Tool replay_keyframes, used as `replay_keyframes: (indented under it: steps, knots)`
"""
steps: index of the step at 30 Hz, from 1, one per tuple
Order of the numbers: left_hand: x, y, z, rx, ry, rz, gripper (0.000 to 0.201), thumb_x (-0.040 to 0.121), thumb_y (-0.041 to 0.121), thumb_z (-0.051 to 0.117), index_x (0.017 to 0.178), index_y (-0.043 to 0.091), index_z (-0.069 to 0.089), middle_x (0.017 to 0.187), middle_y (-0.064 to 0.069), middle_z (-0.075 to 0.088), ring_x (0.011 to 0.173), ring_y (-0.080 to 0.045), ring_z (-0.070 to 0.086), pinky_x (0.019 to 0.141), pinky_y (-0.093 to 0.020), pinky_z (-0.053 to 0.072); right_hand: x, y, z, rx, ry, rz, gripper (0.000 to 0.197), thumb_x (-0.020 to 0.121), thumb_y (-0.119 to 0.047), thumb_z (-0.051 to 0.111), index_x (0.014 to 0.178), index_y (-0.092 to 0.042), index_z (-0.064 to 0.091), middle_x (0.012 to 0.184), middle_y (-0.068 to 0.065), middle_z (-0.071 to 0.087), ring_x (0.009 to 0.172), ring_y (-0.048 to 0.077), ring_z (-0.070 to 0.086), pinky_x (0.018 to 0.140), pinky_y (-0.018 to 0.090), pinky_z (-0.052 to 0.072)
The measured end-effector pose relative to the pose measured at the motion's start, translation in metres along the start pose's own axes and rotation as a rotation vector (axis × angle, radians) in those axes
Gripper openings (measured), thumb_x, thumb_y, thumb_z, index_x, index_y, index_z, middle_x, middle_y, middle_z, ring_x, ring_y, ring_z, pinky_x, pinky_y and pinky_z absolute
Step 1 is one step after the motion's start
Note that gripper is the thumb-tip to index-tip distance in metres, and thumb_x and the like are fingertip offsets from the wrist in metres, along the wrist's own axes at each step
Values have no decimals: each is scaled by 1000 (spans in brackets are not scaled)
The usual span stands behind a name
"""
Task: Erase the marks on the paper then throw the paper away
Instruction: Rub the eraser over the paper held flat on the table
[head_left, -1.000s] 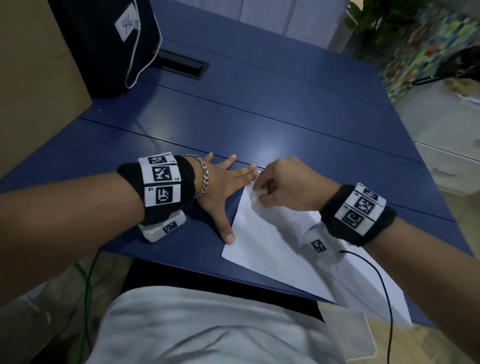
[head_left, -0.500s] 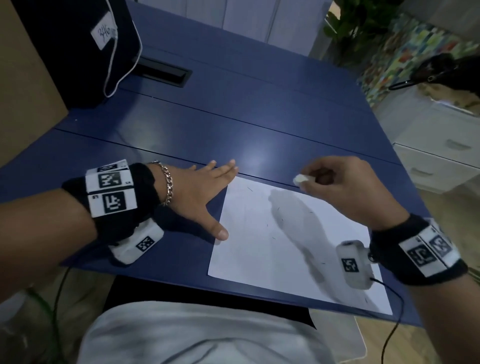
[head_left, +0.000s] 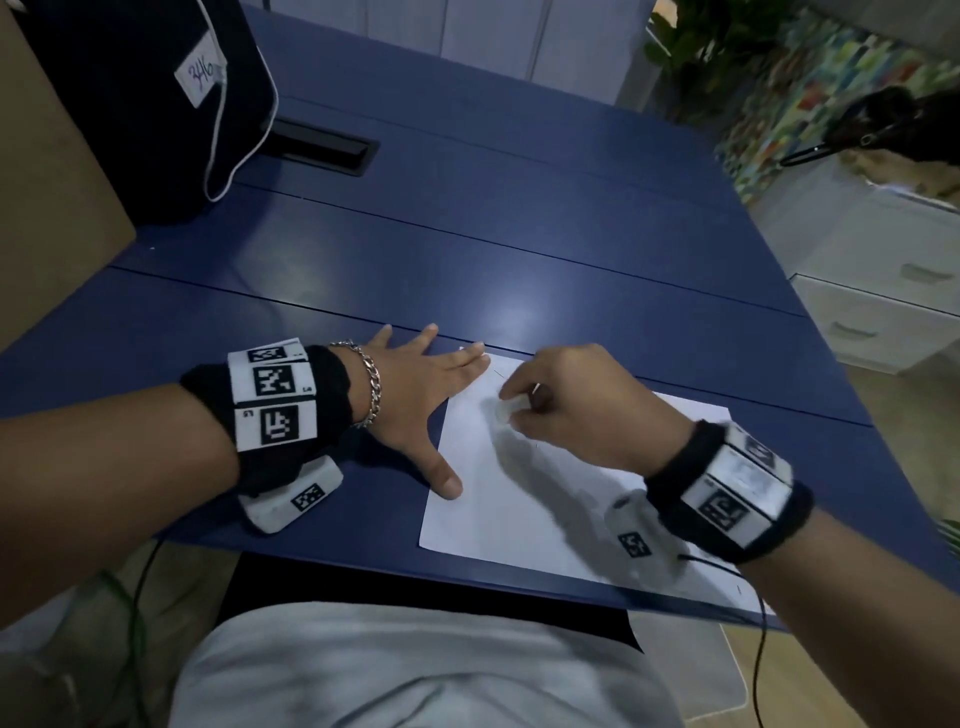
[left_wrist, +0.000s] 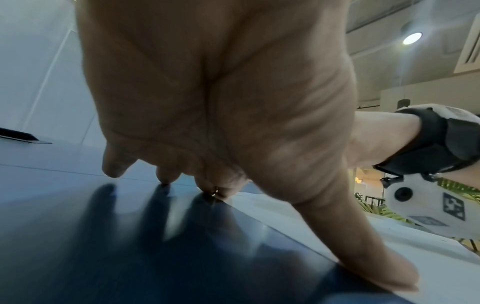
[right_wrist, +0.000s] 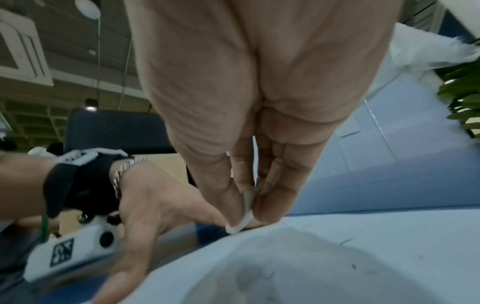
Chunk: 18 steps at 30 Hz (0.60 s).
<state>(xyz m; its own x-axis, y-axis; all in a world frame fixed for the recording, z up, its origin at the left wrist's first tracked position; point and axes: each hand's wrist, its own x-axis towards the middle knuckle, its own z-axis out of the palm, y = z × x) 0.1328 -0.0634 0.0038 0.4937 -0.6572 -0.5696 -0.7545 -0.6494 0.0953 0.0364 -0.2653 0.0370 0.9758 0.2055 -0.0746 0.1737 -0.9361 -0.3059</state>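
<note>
A white sheet of paper (head_left: 519, 499) lies near the front edge of the blue table (head_left: 467, 260). My left hand (head_left: 426, 400) lies flat with spread fingers, thumb and fingertips pressing the paper's left edge and far left corner. My right hand (head_left: 561, 405) pinches a small white eraser (head_left: 503, 413) and holds it at the paper's upper left part. In the right wrist view the eraser (right_wrist: 242, 220) sits between thumb and fingers just above the paper (right_wrist: 337, 257), where faint pencil marks (right_wrist: 353, 266) show. The left wrist view shows the left hand (left_wrist: 221, 123) with its thumb down at the paper's edge (left_wrist: 428, 257).
A dark bag (head_left: 156, 104) with a white tag stands at the table's far left, beside a black cable slot (head_left: 322, 145). White drawers (head_left: 883, 291) and a plant (head_left: 701, 41) stand to the right beyond the table.
My right hand, raised off the paper's right part half a second ago, has come back down to the upper left with the eraser. The left hand stays flat.
</note>
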Motion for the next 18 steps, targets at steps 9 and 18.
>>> replay_keyframes:
  steps: [9, 18]
  knots:
    - [1, -1, 1, -23, -21, -24, 154, 52, 99, 66, 158, 41, -30, 162, 27, -36, 154, -30, -31, 121, -73, -6, 34, -5, 7, -94, -63, -70, 26, 80, -15, 71, 105, -17, 79, 86, -5, 64, 75, 14, 58, 66, 23, 45]
    - [0, 2, 0, -16, -23, -24, 153, 55, 97, 67, 158, 38, -30, 162, 25, -37, 155, -31, -31, 122, -72, -5, 25, -11, 5, -68, -163, -107, 23, 78, -16, 73, 99, -22, 81, 78, -12, 68, 65, 5, 55, 60, 7, 39]
